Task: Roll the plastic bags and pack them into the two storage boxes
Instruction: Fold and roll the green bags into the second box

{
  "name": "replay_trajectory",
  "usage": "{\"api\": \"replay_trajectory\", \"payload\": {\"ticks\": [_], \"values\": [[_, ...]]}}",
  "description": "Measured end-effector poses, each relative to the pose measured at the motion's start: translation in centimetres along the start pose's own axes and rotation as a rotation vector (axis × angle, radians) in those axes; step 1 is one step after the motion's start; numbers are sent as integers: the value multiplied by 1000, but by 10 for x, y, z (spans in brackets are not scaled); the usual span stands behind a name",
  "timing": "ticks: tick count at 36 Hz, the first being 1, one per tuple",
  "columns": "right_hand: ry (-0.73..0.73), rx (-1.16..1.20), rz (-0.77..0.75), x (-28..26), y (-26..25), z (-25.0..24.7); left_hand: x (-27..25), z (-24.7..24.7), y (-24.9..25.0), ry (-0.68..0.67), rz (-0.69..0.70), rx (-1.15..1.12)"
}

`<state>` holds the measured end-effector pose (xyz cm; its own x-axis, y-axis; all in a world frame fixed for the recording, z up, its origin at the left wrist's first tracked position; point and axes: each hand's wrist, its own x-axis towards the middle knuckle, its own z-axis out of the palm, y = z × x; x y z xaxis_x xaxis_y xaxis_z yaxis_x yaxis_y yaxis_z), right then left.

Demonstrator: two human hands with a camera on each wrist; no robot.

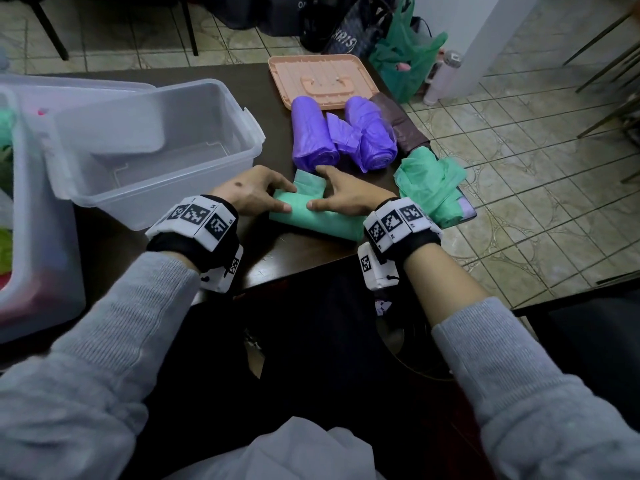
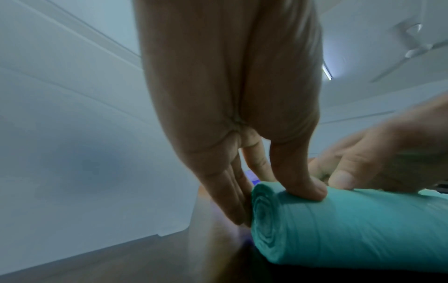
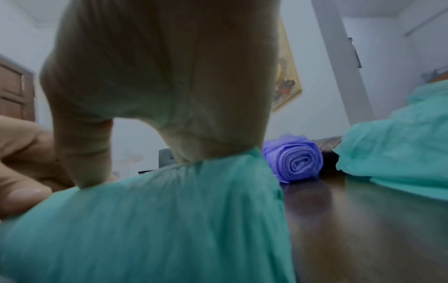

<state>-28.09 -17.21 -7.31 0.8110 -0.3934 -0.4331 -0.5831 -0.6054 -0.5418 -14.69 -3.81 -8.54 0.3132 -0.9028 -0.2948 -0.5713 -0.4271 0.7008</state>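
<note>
A green plastic bag roll point(image 1: 318, 220) lies across the dark table point(image 1: 277, 261) near its front edge. A short unrolled flap point(image 1: 310, 187) sticks out on its far side. My left hand point(image 1: 282, 197) grips the roll's left end, thumb on top. In the left wrist view the other fingers point(image 2: 232, 201) run straight down beside the spiral end of the roll point(image 2: 351, 229). My right hand point(image 1: 323, 188) holds the roll just right of it, thumb on top and fingers over the far side. The clear storage box point(image 1: 221, 109) stands open to the left.
Two purple rolls point(image 1: 313, 133) point(image 1: 372, 136) lie behind the flap, beside a dark brown bag point(image 1: 398, 123). A peach lid point(image 1: 322, 77) sits at the far edge. A loose green bag point(image 1: 429, 181) lies on the table's right corner. A second clear box point(image 1: 34, 237) stands far left.
</note>
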Motion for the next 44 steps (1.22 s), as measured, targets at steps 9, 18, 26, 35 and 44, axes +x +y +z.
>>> {"api": "replay_trajectory", "payload": {"ticks": [9, 18, 26, 35, 44], "values": [[-51, -129, -20, 0, -9, 10, 1, 1, -3, -5, 1, 22], [52, -443, -147, -10, -11, 34, -10, 1, 2, 32, -76, 135], [25, -482, -173, -15, -26, 47, -68, -4, 28, 433, -98, -569], [-119, -411, -270, -12, -71, 56, -105, 6, -40, 1010, -592, -1043], [-159, -350, -374, -24, -118, 13, -99, -26, -44, 1113, -622, -1173]]}}
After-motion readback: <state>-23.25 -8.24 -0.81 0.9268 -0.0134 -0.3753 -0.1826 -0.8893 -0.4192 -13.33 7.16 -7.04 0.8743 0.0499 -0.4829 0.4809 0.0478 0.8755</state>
